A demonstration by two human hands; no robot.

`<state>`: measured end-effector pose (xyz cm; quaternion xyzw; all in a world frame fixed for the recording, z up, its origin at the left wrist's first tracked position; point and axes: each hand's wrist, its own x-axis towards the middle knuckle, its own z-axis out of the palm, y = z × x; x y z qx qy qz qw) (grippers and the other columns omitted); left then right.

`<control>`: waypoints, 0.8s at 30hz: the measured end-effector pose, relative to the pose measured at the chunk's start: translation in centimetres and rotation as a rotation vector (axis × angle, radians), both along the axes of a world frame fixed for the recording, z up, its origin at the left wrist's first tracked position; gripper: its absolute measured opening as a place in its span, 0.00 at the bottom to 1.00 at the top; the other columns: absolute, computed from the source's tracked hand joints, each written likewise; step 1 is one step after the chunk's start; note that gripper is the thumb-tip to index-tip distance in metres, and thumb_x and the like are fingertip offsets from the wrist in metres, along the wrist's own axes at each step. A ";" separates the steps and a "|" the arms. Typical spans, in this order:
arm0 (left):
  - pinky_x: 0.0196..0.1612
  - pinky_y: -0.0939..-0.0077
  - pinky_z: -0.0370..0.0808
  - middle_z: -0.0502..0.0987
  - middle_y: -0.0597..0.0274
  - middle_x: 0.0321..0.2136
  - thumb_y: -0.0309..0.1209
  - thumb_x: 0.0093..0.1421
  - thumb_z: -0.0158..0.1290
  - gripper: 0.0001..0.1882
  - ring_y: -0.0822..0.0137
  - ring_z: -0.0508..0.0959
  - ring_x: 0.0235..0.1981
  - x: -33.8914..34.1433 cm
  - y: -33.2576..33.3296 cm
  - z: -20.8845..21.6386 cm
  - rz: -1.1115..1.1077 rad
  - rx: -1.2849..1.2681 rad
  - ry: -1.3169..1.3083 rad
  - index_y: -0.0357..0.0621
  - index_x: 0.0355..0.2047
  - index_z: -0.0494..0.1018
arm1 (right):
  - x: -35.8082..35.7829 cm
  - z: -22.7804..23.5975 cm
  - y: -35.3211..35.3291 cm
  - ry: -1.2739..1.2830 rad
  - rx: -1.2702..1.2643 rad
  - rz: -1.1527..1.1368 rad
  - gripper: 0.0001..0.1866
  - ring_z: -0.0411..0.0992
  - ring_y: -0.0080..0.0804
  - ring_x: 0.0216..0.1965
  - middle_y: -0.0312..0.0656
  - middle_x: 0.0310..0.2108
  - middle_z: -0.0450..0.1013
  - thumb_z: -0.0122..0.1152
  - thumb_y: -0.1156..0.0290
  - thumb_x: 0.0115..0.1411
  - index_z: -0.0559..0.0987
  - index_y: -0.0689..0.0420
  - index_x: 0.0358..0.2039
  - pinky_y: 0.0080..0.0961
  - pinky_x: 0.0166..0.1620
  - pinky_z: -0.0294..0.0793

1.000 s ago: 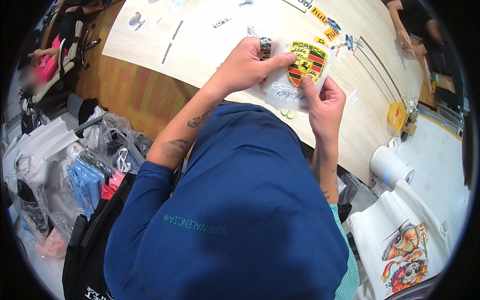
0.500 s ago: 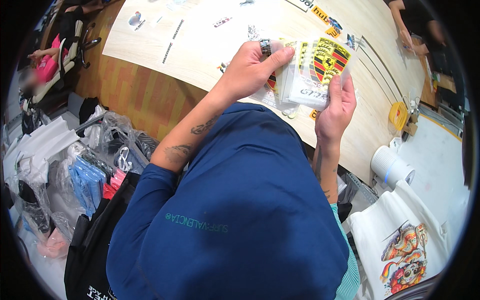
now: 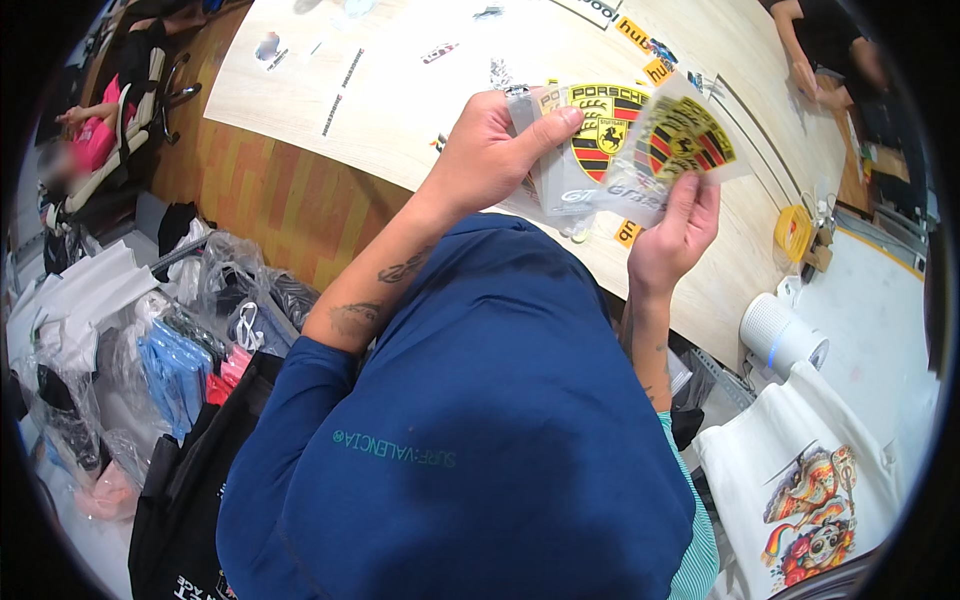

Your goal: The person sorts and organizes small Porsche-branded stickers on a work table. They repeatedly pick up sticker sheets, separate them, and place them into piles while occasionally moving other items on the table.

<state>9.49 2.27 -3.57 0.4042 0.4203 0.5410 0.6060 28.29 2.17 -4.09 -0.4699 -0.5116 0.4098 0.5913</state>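
Above the near edge of the light wood table, my left hand [image 3: 500, 150] grips a stack of transfer sheets [image 3: 596, 135], thumb on top and fingers underneath. The sheets are translucent film printed with a yellow, red and black shield crest. My right hand [image 3: 675, 235] pinches one separate sheet [image 3: 690, 145] by its lower edge, between thumb and fingers. This sheet tilts to the right and partly overlaps the stack; its crest looks blurred. How many sheets lie in the stack cannot be told.
On the table [image 3: 400, 130] lie scattered small prints and an orange sticker [image 3: 627, 232]. A yellow tape roll [image 3: 795, 232] and a white cylindrical device [image 3: 783, 332] stand at right. A white printed garment [image 3: 800, 480] hangs lower right. Bagged clothes [image 3: 175, 360] fill the left. Other people are near the far corners.
My right hand has drawn one sheet rightward off the stack and tilted it, uncovering the crest on the sheet below. My left hand has shifted slightly left and down.
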 end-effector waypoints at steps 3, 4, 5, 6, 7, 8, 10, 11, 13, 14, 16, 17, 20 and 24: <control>0.34 0.81 0.76 0.82 0.59 0.32 0.36 0.64 0.54 0.17 0.77 0.79 0.31 -0.6 0.0 0.3 -0.006 0.004 -0.007 0.31 0.41 0.78 | 1.1 0.3 0.4 0.224 -0.076 -0.047 0.16 0.72 0.28 0.47 0.46 0.47 0.72 0.43 0.71 0.70 0.68 0.67 0.52 0.25 0.51 0.71; 0.34 0.81 0.77 0.82 0.58 0.32 0.36 0.64 0.54 0.17 0.77 0.79 0.31 -0.8 0.1 0.3 -0.010 0.005 -0.001 0.31 0.42 0.77 | 1.5 0.6 0.5 0.295 -0.099 -0.046 0.16 0.73 0.29 0.47 0.47 0.47 0.72 0.43 0.70 0.70 0.68 0.67 0.52 0.26 0.51 0.71; 0.34 0.81 0.77 0.82 0.58 0.33 0.36 0.64 0.53 0.17 0.76 0.79 0.31 -0.8 0.1 0.4 -0.001 0.005 -0.009 0.31 0.42 0.77 | 1.8 0.7 0.6 0.354 -0.111 -0.048 0.16 0.74 0.30 0.46 0.47 0.47 0.73 0.43 0.70 0.70 0.67 0.66 0.53 0.27 0.51 0.73; 0.34 0.81 0.77 0.82 0.58 0.33 0.36 0.64 0.53 0.17 0.76 0.79 0.31 -0.9 0.1 0.5 0.007 0.006 -0.018 0.31 0.42 0.77 | 2.2 0.8 0.7 0.360 -0.125 -0.038 0.16 0.74 0.30 0.45 0.46 0.47 0.73 0.43 0.70 0.70 0.68 0.65 0.53 0.27 0.48 0.75; 0.34 0.81 0.77 0.82 0.58 0.33 0.36 0.64 0.53 0.17 0.76 0.79 0.31 -0.9 0.1 0.5 0.013 0.008 -0.023 0.31 0.42 0.77 | 2.7 0.8 0.7 0.370 -0.136 -0.031 0.16 0.75 0.30 0.45 0.46 0.46 0.73 0.42 0.69 0.70 0.68 0.64 0.53 0.27 0.45 0.77; 0.34 0.82 0.77 0.82 0.58 0.33 0.36 0.65 0.53 0.17 0.76 0.80 0.31 -0.9 0.0 0.5 0.005 0.003 -0.026 0.31 0.41 0.77 | 2.9 0.9 0.6 0.380 -0.148 -0.023 0.16 0.76 0.30 0.44 0.46 0.46 0.74 0.42 0.69 0.70 0.68 0.63 0.53 0.27 0.42 0.80; 0.34 0.82 0.77 0.82 0.57 0.34 0.36 0.65 0.53 0.17 0.76 0.80 0.31 -0.9 0.0 0.5 -0.013 -0.006 -0.034 0.31 0.41 0.77 | 2.8 1.2 0.5 0.396 -0.161 -0.007 0.15 0.77 0.28 0.39 0.44 0.44 0.75 0.44 0.69 0.70 0.68 0.62 0.53 0.24 0.36 0.80; 0.33 0.82 0.77 0.82 0.58 0.32 0.36 0.64 0.53 0.16 0.77 0.80 0.30 -0.7 -0.1 0.5 -0.011 -0.012 -0.035 0.32 0.41 0.78 | 2.7 1.3 0.4 0.398 -0.157 0.008 0.15 0.77 0.27 0.39 0.44 0.44 0.75 0.44 0.69 0.70 0.69 0.62 0.53 0.24 0.38 0.80; 0.30 0.83 0.76 0.82 0.59 0.30 0.37 0.64 0.54 0.16 0.77 0.79 0.28 -0.3 -0.1 0.5 -0.002 -0.024 -0.039 0.33 0.39 0.78 | 2.3 1.4 0.1 0.324 -0.165 0.061 0.14 0.76 0.25 0.39 0.44 0.42 0.75 0.46 0.70 0.69 0.70 0.65 0.51 0.22 0.41 0.77; 0.29 0.83 0.75 0.81 0.60 0.29 0.37 0.64 0.54 0.16 0.78 0.78 0.27 -0.3 -0.2 0.3 -0.017 -0.024 -0.013 0.33 0.39 0.78 | 1.9 1.5 -0.1 0.248 -0.178 0.100 0.14 0.75 0.23 0.40 0.43 0.41 0.76 0.47 0.71 0.69 0.71 0.66 0.49 0.21 0.43 0.75; 0.25 0.83 0.74 0.81 0.63 0.26 0.38 0.63 0.55 0.16 0.79 0.77 0.24 -0.2 -0.3 -0.3 -0.047 -0.024 0.040 0.34 0.37 0.79 | 1.1 1.3 -0.2 0.133 -0.219 0.169 0.13 0.74 0.19 0.37 0.42 0.38 0.77 0.51 0.73 0.67 0.73 0.68 0.47 0.16 0.41 0.72; 0.22 0.82 0.71 0.79 0.66 0.22 0.37 0.63 0.55 0.15 0.80 0.75 0.22 0.1 -0.3 -0.2 -0.017 -0.003 0.026 0.35 0.35 0.79 | 0.6 1.4 -0.4 0.097 -0.234 0.168 0.13 0.73 0.19 0.36 0.42 0.38 0.77 0.53 0.73 0.66 0.73 0.68 0.46 0.16 0.41 0.72; 0.22 0.83 0.71 0.79 0.65 0.23 0.37 0.62 0.55 0.15 0.80 0.75 0.22 0.4 -0.4 -0.3 -0.004 0.046 0.061 0.34 0.36 0.79 | -0.5 1.7 -0.9 0.058 -0.256 0.128 0.13 0.73 0.20 0.37 0.43 0.38 0.77 0.56 0.74 0.64 0.74 0.69 0.46 0.17 0.40 0.73; 0.24 0.82 0.73 0.80 0.64 0.24 0.36 0.62 0.54 0.14 0.80 0.76 0.23 0.4 -0.5 -0.2 -0.020 0.038 0.106 0.34 0.36 0.79 | -0.6 1.5 -1.1 0.065 -0.245 0.069 0.14 0.74 0.21 0.38 0.44 0.38 0.77 0.57 0.75 0.63 0.75 0.70 0.46 0.17 0.41 0.73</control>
